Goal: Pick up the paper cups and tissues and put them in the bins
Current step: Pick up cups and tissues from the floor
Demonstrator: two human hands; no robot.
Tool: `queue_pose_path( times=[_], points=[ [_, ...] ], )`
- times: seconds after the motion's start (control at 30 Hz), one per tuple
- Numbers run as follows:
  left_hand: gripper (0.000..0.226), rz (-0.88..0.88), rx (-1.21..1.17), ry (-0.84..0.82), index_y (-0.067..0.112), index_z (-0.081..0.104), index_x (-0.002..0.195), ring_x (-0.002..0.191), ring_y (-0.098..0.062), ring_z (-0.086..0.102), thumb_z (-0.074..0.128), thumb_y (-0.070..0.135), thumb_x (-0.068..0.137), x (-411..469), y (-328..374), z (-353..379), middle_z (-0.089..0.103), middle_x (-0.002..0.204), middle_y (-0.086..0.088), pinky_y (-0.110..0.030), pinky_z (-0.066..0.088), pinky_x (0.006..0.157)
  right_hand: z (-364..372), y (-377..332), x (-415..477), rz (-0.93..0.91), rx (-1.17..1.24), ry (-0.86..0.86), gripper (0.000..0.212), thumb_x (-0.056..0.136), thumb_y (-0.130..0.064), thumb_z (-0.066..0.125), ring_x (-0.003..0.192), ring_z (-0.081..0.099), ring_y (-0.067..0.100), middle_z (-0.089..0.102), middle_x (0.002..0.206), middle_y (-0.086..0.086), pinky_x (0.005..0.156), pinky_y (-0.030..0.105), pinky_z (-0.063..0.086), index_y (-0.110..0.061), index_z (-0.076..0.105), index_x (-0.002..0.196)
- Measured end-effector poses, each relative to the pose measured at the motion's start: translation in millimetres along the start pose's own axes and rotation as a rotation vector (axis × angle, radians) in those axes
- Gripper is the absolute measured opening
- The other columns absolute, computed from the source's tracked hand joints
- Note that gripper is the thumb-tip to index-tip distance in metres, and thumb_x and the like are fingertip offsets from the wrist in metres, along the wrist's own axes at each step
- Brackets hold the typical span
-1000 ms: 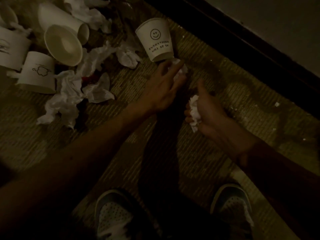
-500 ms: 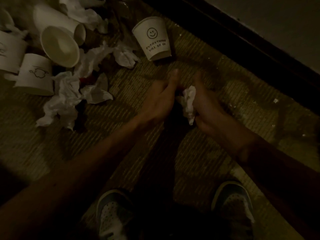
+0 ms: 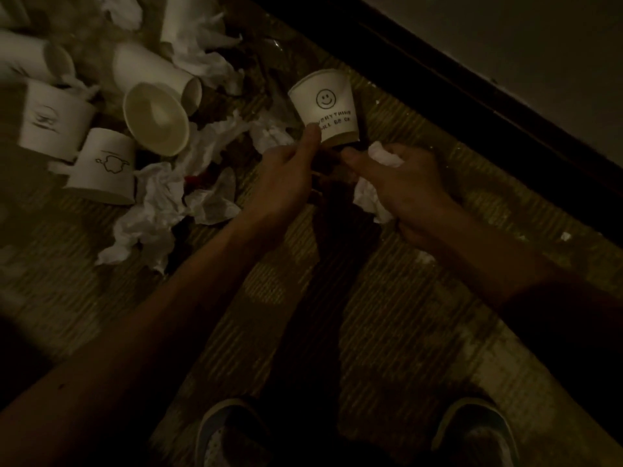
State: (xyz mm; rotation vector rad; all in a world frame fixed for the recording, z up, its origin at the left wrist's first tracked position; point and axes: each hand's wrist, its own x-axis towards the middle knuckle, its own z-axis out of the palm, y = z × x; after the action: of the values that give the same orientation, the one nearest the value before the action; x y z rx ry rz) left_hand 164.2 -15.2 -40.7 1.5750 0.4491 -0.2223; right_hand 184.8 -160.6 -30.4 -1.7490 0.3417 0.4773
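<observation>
left hand [image 3: 286, 176] extended forward | right hand [image 3: 411, 187] fingers [image 3: 418, 156] curled round tissue [image 3: 369, 197]

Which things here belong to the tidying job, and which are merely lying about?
Part of the job:
- smiley cup, with the left hand at its base
- other paper cups
- crumpled tissue gripped in the right hand
- loose tissues on the floor

Just there:
- shoes
- woven mat
- dark skirting
</observation>
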Motion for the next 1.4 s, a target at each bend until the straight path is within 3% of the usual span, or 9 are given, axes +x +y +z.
queue_pose_path(
  times=[0.13,0.33,0.53,0.6,0.77,0.93,1.13,1.27,1.4],
  points=[
    [0.030,-0.059,-0.025,0.134,0.005,0.063,0.107,0.062,-0.011,0.066,0.052,0.032,0.102,27.0,7.9,-8.0,0.067,0.086,-0.005,-0.025,0.055,0.056,0.9,-24.0,24.1,-0.021,0.009,0.027,0.033,0.088,-0.040,0.069,0.052,0.060,0.008,0.064,0.067,0.004,0.043,0.020,0.046,-0.013,0.058,0.073],
    [0.031,-0.131,0.111,0.176,0.010,0.062,0.107,0.063,-0.010,0.069,0.065,0.038,0.093,58.5,9.2,-10.7,0.070,0.092,-0.005,-0.020,0.051,0.047,13.8,-28.9,63.4,-0.039,-0.025,0.139,0.035,0.094,-0.054,0.052,0.081,0.067,0.014,0.066,0.093,0.001,0.062,0.029,0.055,-0.019,0.055,0.095],
    [0.043,-0.119,0.112,0.162,0.009,0.073,0.108,0.083,-0.018,0.074,0.064,0.047,0.092,80.0,-1.6,-0.8,0.075,0.097,-0.007,-0.033,0.060,0.074,22.8,-20.0,82.8,0.045,-0.126,0.002,0.042,0.100,-0.058,0.029,0.082,0.067,0.018,0.068,0.103,0.004,0.053,0.025,0.054,-0.025,0.055,0.097],
    [0.038,-0.106,0.102,0.153,0.011,0.074,0.105,0.081,-0.008,0.072,0.065,0.045,0.091,81.8,-7.3,0.3,0.075,0.093,0.000,-0.024,0.058,0.071,24.0,-15.0,81.9,0.080,-0.101,-0.007,0.042,0.101,-0.056,0.027,0.074,0.063,0.017,0.068,0.105,0.007,0.040,0.017,0.044,-0.024,0.054,0.098],
    [0.033,-0.107,0.109,-0.010,0.018,0.072,0.093,0.079,-0.011,0.074,0.071,0.050,0.084,76.3,-9.3,-7.6,0.077,0.083,0.005,-0.027,0.060,0.071,19.4,-7.2,72.0,0.151,0.008,0.014,0.046,0.101,-0.054,0.032,0.097,0.065,0.023,0.066,0.117,0.010,0.067,0.029,0.055,-0.018,0.054,0.119],
    [0.078,-0.172,0.053,-0.224,0.002,0.056,0.126,0.099,-0.022,0.071,0.074,0.050,0.067,47.9,9.1,-11.0,0.071,0.114,-0.010,-0.040,0.059,0.084,0.1,-4.8,30.7,0.242,0.059,0.010,0.060,0.098,-0.061,0.034,0.107,0.065,0.024,0.065,0.120,0.010,0.094,0.042,0.053,-0.015,0.055,0.130],
    [0.068,-0.044,-0.009,-0.431,0.025,0.050,0.124,0.093,-0.017,0.073,0.078,0.043,0.065,-5.2,66.2,15.3,0.073,0.108,-0.002,-0.027,0.058,0.065,-55.2,-45.5,-26.2,0.129,0.162,0.138,0.059,0.097,-0.064,0.025,0.054,0.068,0.007,0.071,0.066,-0.005,0.047,0.022,0.051,-0.017,0.060,0.098],
    [0.068,0.153,0.084,-0.568,0.038,0.054,0.116,0.095,-0.018,0.073,0.087,0.044,0.057,-48.9,142.3,56.8,0.070,0.111,0.005,-0.034,0.060,0.067,-118.0,-87.6,-83.5,0.061,0.207,0.162,0.065,0.095,-0.069,0.021,0.072,0.071,0.015,0.072,0.073,-0.001,0.070,0.035,0.056,-0.018,0.061,0.097],
    [0.073,0.323,0.156,-0.768,0.040,0.053,0.120,0.089,-0.019,0.074,0.083,0.045,0.054,-102.4,218.5,113.3,0.075,0.105,0.001,-0.029,0.059,0.061,-196.0,-125.2,-164.9,-0.152,0.387,0.165,0.068,0.099,-0.061,0.018,0.074,0.072,0.014,0.074,0.075,0.000,0.069,0.034,0.057,-0.012,0.064,0.091]
  ],
)
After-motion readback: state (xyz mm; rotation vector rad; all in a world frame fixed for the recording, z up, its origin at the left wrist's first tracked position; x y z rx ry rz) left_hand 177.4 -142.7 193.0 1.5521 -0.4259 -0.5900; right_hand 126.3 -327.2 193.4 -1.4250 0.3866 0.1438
